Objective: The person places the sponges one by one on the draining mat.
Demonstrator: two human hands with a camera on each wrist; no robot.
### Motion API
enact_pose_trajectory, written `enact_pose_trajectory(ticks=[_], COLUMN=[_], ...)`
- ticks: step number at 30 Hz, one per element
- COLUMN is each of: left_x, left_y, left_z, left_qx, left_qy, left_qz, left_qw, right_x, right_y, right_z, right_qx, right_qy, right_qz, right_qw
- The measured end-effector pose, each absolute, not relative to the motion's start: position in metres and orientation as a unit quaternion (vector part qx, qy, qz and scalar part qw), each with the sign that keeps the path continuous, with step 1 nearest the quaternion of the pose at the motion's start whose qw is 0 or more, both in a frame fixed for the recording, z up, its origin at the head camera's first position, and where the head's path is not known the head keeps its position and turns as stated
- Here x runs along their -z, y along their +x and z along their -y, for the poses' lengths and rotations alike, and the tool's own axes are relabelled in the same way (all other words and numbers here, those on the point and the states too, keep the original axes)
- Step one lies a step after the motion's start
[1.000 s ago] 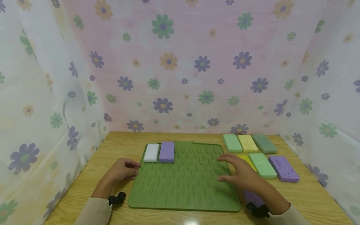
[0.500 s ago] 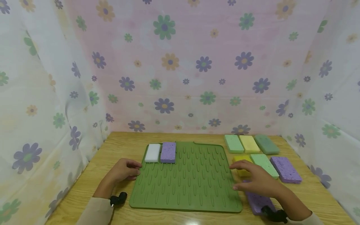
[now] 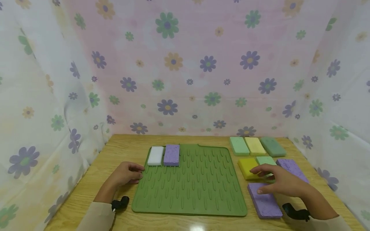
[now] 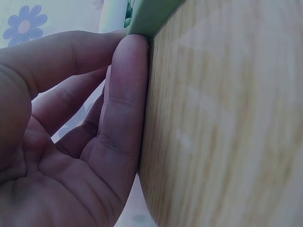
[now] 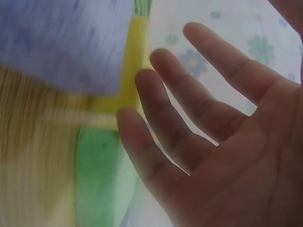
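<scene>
My left hand (image 3: 125, 175) rests on the table at the left edge of a green ribbed silicone mat (image 3: 190, 192). Its fingertips touch the mat's edge (image 4: 151, 21) in the left wrist view. A white sponge (image 3: 155, 156) and a purple sponge (image 3: 171, 155) lie side by side at the mat's back left. My right hand (image 3: 284, 183) hovers with spread, slightly bent fingers, nothing between them. Below its thumb lies a second purple sponge (image 3: 265, 203), with a yellow sponge (image 3: 246, 168) just behind. Partly behind the hand are a light green sponge (image 3: 264, 160) and another purple one (image 3: 292, 168).
At the back right, a mint sponge (image 3: 239, 146), a pale yellow sponge (image 3: 255, 146) and a dark green sponge (image 3: 273, 146) form a row. Flowered cloth (image 3: 185, 70) walls the wooden table (image 3: 167, 223) at the back and both sides.
My right hand has moved rightward from above the mat's right side to over the sponges, uncovering the yellow one and the near purple one. The left hand has stayed put.
</scene>
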State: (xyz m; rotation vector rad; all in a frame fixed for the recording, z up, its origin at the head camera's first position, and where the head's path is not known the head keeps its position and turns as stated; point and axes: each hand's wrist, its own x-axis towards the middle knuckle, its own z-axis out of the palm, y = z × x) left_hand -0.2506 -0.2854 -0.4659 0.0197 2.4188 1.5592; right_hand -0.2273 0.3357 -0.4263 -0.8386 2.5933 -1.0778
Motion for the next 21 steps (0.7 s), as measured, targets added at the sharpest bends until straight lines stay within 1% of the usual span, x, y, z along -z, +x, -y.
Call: enact_pose_trajectory(ticks=[9,15,21], left_x=[0.464,0.464,0.464], left_y=[-0.251,-0.251,-0.249], left_z=[0.287,0.286,0.285], left_qx=[-0.546,-0.546,-0.544], left_qy=[0.020,0.014,0.008], left_qz=[-0.826,-0.827,-0.829], left_qw=[0.136,0.134,0.128], right_x=[0.428,0.426,0.426], right_y=[-0.233,-0.232,-0.232], right_z=[-0.353,-0.354,-0.346], right_qx=[0.402,0.374,0.340], right_qy=[-0.275,-0.271,-0.275], right_qz=[-0.856,-0.867,-0.882], right_qw=[0.175,0.185,0.177])
